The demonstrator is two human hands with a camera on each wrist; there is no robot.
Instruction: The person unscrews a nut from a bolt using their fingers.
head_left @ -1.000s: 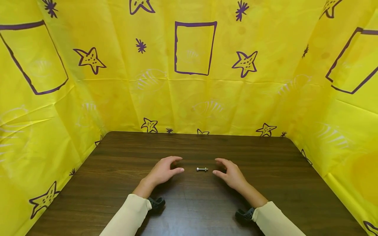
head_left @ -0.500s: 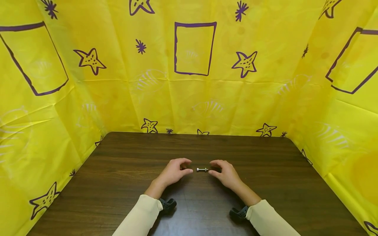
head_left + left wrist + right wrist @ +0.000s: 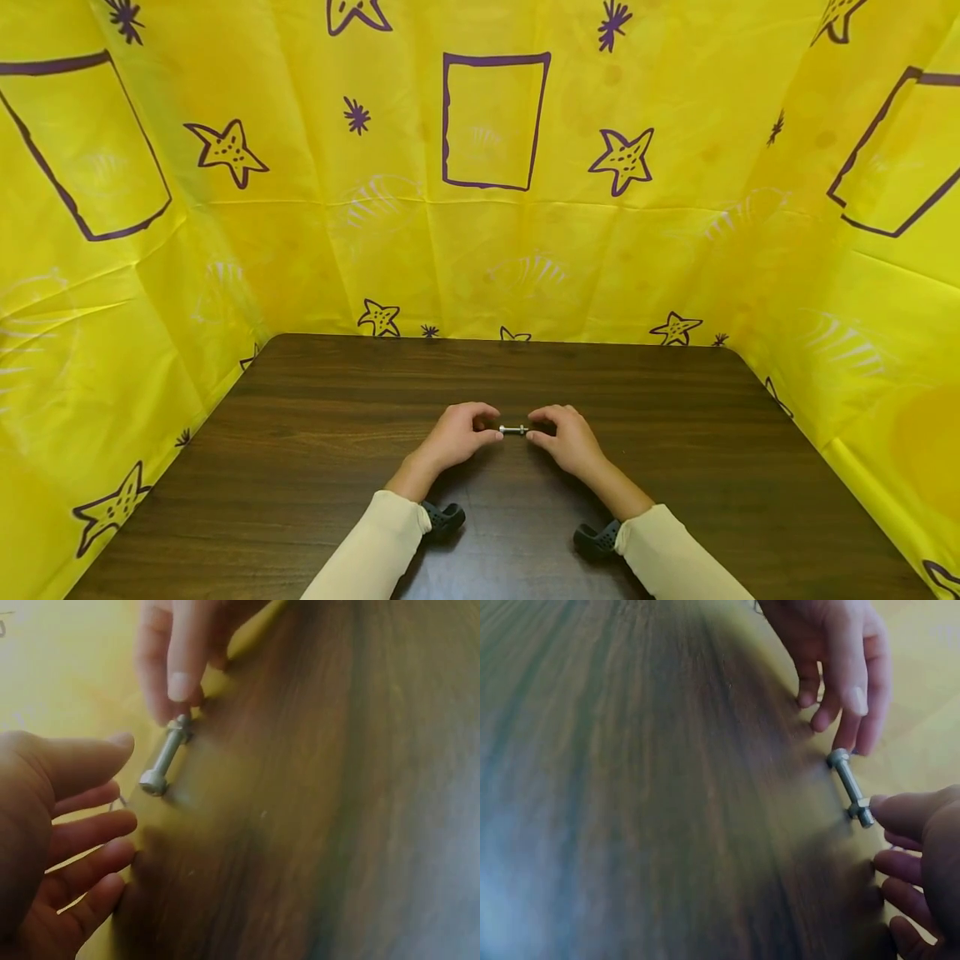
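Note:
A silver bolt (image 3: 513,430) lies on the dark wood table, its round head to the left. A nut (image 3: 859,808) is threaded on near the bolt's other end, as the right wrist view shows. My left hand (image 3: 459,433) is beside the bolt head, thumb and fingers spread apart around a gap. On the nut side, my right hand (image 3: 570,437) has its thumb tip right at the bolt's end, fingers loosely bent. In the left wrist view the bolt (image 3: 165,757) shows between both hands, with neither one gripping it.
The brown wood-grain table (image 3: 337,392) extends around the hands. Yellow cloth (image 3: 480,250) printed with purple stars and frames hangs along the back and both sides. Dark straps (image 3: 446,521) with holes sit at the wrists, beside pale sleeves (image 3: 375,550).
Both hands have come inward toward the bolt, the left moving right by more and the right moving left. The bolt lies where it was.

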